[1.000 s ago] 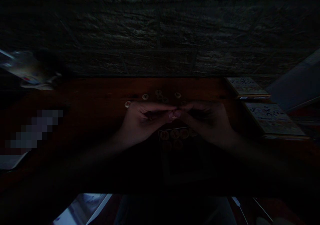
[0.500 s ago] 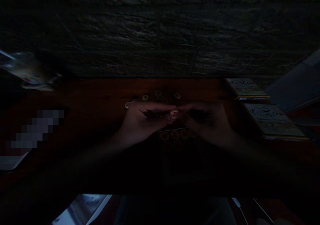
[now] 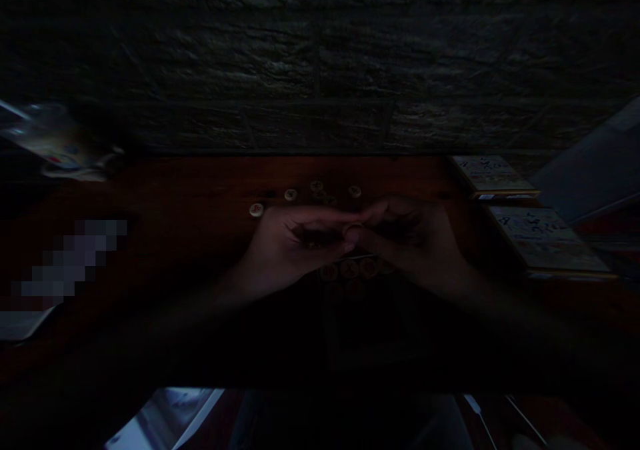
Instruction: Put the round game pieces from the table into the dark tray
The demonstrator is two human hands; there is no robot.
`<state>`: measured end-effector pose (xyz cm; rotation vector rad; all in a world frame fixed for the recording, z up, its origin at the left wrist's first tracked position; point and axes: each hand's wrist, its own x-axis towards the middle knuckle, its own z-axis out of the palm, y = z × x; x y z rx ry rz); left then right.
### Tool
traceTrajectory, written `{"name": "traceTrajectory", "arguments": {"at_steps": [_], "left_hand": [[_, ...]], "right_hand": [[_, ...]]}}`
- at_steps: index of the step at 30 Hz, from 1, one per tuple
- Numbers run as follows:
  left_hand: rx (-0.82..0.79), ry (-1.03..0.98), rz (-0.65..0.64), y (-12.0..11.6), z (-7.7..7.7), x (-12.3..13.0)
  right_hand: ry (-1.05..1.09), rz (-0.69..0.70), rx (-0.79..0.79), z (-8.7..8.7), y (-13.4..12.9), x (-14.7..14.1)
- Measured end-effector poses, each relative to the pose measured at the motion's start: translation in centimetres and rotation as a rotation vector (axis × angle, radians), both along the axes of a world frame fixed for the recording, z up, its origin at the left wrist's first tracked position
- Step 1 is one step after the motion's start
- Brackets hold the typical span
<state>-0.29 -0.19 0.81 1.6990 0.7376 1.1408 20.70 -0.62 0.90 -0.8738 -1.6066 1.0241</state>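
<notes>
My left hand (image 3: 287, 247) and my right hand (image 3: 413, 240) meet at the fingertips over the table, both closed in a pinch. Between them they hold one Chinese chess piece (image 3: 355, 227), mostly covered by the fingers and dim. Just below the fingertips, a dark tray (image 3: 377, 363) has several round pieces set in a row (image 3: 349, 269), with fainter ones beneath. Beyond my hands, loose pieces lie on the wood: one with a red character (image 3: 257, 209), another (image 3: 291, 195) and one farther right (image 3: 355, 191).
Two flat boxes (image 3: 547, 240) with dark brushwork sit at the right of the wooden table (image 3: 200, 183). A clear container (image 3: 65, 143) stands at the far left, near a blurred-out flat object (image 3: 70, 263). Behind the table rises a rough stone wall (image 3: 320, 70). The scene is very dark.
My right thumb has moved left over the piece, and its red character is now hidden. The fingertips of both hands have come closer together.
</notes>
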Motion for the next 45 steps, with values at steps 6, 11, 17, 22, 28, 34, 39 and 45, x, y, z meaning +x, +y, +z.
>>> {"name": "traceTrajectory", "arguments": {"at_steps": [6,11,17,22,28,34,39,45], "left_hand": [[0.015,-0.041,0.017,0.1,0.1,-0.1],[-0.024,-0.008,0.055,0.0,0.6,-0.2],[-0.064,-0.039,0.105,-0.2,1.2,0.0],[-0.042,-0.068,0.047,-0.1,0.8,0.0],[-0.002,-0.045,0.004,0.2,0.1,0.0],[0.089,0.040,0.052,-0.3,0.2,0.2],[0.066,0.009,0.085,-0.6,0.6,0.3],[-0.160,-0.056,0.073,-0.7,0.6,0.1]], "right_hand": [[0.053,0.047,-0.055,0.5,0.0,-0.2],[0.085,0.109,-0.078,0.6,0.1,-0.2],[0.082,0.112,-0.043,0.7,0.0,-0.3],[0.055,0.073,-0.042,1.0,0.0,-0.4],[0.025,0.025,-0.052,0.8,0.0,-0.3],[-0.033,0.004,-0.051,0.3,-0.1,-0.1],[-0.017,0.028,-0.034,0.5,-0.2,-0.1],[-0.018,0.053,-0.009,0.8,-0.2,-0.2]]}}
